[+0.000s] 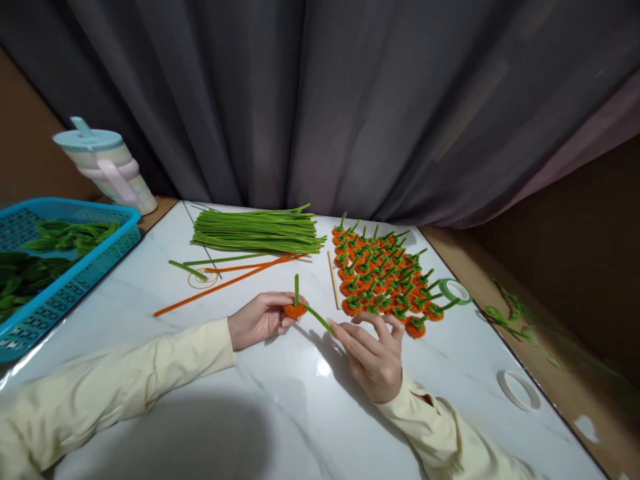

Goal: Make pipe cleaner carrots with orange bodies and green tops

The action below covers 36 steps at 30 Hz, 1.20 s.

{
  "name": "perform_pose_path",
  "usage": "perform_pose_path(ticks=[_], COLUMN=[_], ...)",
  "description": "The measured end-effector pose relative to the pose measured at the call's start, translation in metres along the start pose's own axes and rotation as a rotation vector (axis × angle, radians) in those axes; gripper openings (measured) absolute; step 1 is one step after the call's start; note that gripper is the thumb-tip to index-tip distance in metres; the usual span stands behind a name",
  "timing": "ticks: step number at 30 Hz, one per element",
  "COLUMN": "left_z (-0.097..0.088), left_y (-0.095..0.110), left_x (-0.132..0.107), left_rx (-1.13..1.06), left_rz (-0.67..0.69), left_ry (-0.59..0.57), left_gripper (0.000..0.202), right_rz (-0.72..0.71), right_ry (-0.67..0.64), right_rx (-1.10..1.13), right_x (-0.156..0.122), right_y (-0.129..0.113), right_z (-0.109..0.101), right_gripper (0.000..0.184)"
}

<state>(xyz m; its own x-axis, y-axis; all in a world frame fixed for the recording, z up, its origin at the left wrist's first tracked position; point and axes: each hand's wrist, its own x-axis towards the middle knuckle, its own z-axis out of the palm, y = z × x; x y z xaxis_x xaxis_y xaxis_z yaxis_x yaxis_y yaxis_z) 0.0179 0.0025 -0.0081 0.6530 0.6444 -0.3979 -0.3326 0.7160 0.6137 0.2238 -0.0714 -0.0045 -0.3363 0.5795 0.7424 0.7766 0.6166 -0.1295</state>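
Note:
Between the thumb and fingers of my left hand (263,319) is a small orange pipe-cleaner pumpkin (295,311), with a green stem sticking straight up from its top. My right hand (373,350) pinches the far end of a green pipe cleaner (320,319), which slants from the pumpkin down to my right fingertips. Just beyond my right hand stand rows of similar orange pumpkins (380,270) with green stems. A thin wooden stick (334,280) lies to the left of those rows.
A bundle of green pipe cleaners (255,230) lies at the back, with loose orange pipe cleaners (225,285) before it. At left are a blue basket (133,223) of green pieces and a tumbler (117,170). Green tape (455,291) and a white ring (519,390) lie right.

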Motion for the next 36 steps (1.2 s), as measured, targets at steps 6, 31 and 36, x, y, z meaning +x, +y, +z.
perform_pose_path(ticks=[6, 31, 36], left_z=[-0.001, -0.001, 0.002], left_y=[0.003, 0.004, 0.008], left_x=[0.002, 0.005, 0.002], left_rx=[0.049, 0.218, 0.304], left_rz=[0.06, 0.13, 0.072], left_ry=[-0.034, -0.042, -0.136], left_gripper=[0.014, 0.022, 0.024], right_rz=[-0.015, 0.273, 0.242], right_ry=[-0.089, -0.223, -0.677], right_rx=[-0.082, 0.168, -0.323], right_x=[-0.003, 0.05, 0.101], right_y=[0.002, 0.015, 0.034], right_z=[0.007, -0.011, 0.031], right_gripper=[0.029, 0.028, 0.021])
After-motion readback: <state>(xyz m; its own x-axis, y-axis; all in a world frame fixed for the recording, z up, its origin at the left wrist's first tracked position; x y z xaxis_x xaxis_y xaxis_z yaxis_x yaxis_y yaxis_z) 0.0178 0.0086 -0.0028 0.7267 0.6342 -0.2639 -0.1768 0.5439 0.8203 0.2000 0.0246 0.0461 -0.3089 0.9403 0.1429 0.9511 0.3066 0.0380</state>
